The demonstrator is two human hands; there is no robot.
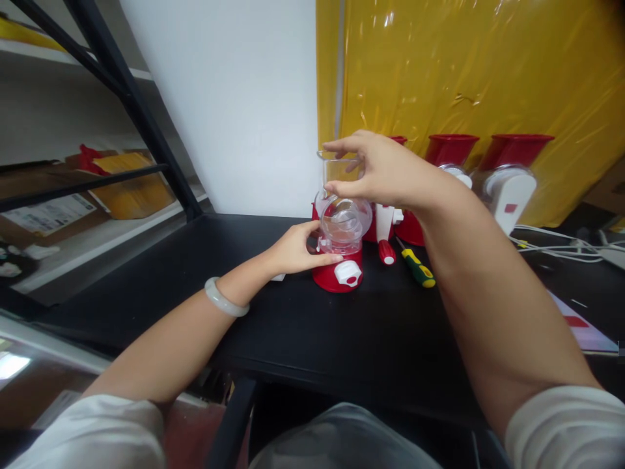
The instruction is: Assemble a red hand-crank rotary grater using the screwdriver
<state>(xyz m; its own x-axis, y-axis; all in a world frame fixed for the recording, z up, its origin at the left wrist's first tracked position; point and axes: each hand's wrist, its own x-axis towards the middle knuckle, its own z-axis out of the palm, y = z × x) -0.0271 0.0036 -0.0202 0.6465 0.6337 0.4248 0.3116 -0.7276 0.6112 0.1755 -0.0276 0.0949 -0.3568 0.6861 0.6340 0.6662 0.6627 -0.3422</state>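
Observation:
A rotary grater with a clear plastic housing stands upright on the black table in front of me. Its red base carries a white knob with a red centre. My left hand is closed around the lower part, where the housing meets the base, with the thumb across the front. From above, my right hand grips the clear square feed chute, fingers over its top edge and thumb at its side. Part of the chute is hidden behind that hand.
More rotary graters with red hoppers stand behind to the right. A white crank with a red handle lies near a green and yellow screwdriver. White cables and a printed sheet are at right. Shelves with boxes stand left.

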